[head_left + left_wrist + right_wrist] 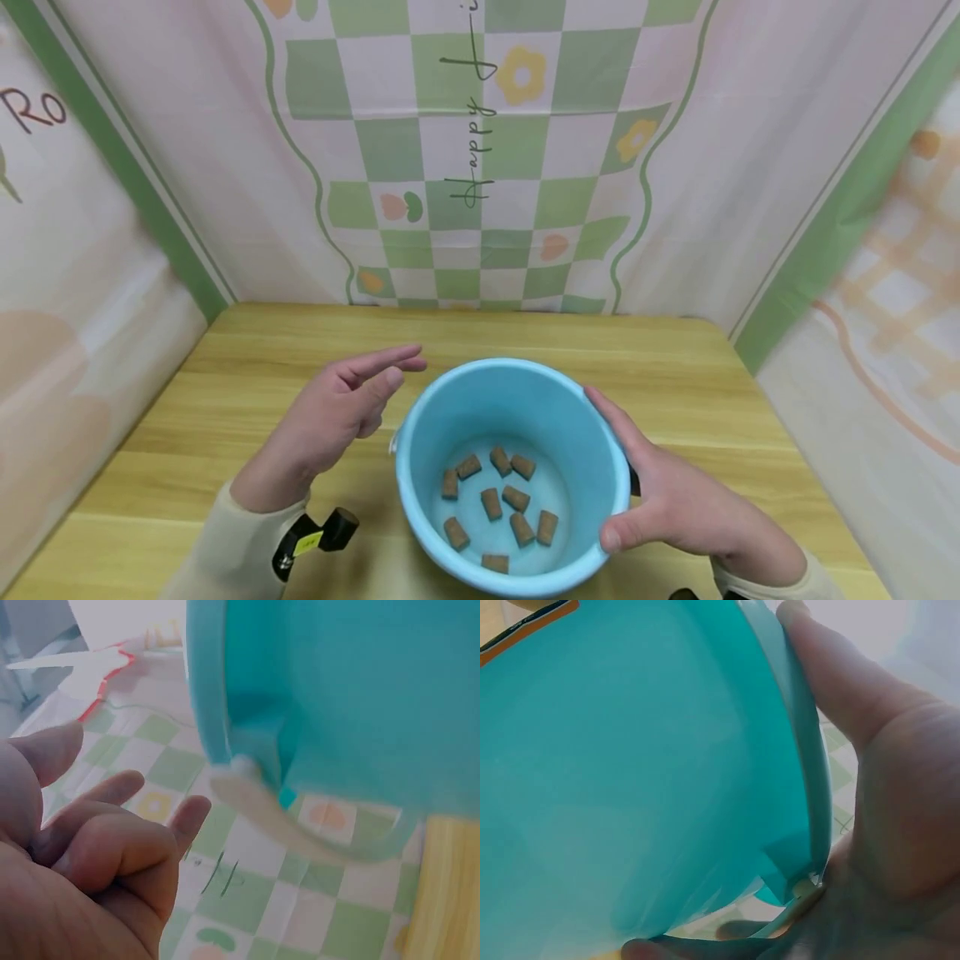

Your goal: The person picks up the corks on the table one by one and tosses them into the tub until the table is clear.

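Observation:
A light blue plastic bucket [420, 500] stands on the wooden table, seen from above. Several small brown cork stoppers [491, 503] lie scattered over its bottom. My right hand [667, 500] grips the bucket's right side, thumb on the rim and fingers along the outer wall. In the right wrist view the thumb [840, 667] lies against the rim, and some fingers reach past the handle below. Left of the bucket, my left hand [337, 408] is held apart from it, some fingers extended and others bent. The bucket's pale handle [277, 817] curves down in the left wrist view.
The wooden table [300, 329] ends at a cloth backdrop [480, 150] with green checks and flowers. Printed cloth walls stand at the left [90, 333] and right [847, 350]. A black wrist strap device [318, 533] sits on the left sleeve.

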`<action>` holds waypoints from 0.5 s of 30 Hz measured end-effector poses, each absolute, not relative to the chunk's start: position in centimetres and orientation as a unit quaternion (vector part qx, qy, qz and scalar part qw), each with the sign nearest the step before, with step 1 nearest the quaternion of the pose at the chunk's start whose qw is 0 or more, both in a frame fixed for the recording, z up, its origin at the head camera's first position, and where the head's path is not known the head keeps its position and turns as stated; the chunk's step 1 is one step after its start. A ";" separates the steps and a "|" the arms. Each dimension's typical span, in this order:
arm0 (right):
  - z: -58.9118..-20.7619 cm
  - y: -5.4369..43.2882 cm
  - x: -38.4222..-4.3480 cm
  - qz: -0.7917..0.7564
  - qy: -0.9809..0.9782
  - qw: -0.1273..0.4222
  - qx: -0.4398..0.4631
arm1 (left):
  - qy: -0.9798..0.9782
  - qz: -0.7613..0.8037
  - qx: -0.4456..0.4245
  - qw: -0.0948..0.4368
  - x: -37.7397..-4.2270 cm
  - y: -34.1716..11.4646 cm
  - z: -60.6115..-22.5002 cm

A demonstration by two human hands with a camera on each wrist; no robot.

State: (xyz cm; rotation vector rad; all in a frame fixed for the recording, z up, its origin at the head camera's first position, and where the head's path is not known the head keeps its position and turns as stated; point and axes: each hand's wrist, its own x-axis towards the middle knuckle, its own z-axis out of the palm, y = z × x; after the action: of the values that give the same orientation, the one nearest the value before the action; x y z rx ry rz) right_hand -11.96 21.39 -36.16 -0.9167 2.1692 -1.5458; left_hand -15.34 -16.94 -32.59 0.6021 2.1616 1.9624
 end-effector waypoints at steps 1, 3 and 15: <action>-36.2 21.4 -11.9 -0.534 0.765 0.153 -0.325 | 0.739 0.641 0.195 0.065 -15.3 -17.0 -32.6; -36.1 21.5 -11.8 -0.514 0.779 0.132 -0.333 | 0.773 0.607 0.182 0.034 -15.2 -17.3 -32.7; -34.3 22.8 -11.6 -0.432 0.861 0.038 -0.265 | 0.940 0.298 0.100 -0.129 -16.2 -17.9 -34.5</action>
State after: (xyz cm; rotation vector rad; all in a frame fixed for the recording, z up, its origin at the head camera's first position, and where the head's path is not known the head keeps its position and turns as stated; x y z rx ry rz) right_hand -11.61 22.85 -34.28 -0.8140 2.6413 -1.3263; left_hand -16.24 -17.85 -34.50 0.3438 3.2245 1.0219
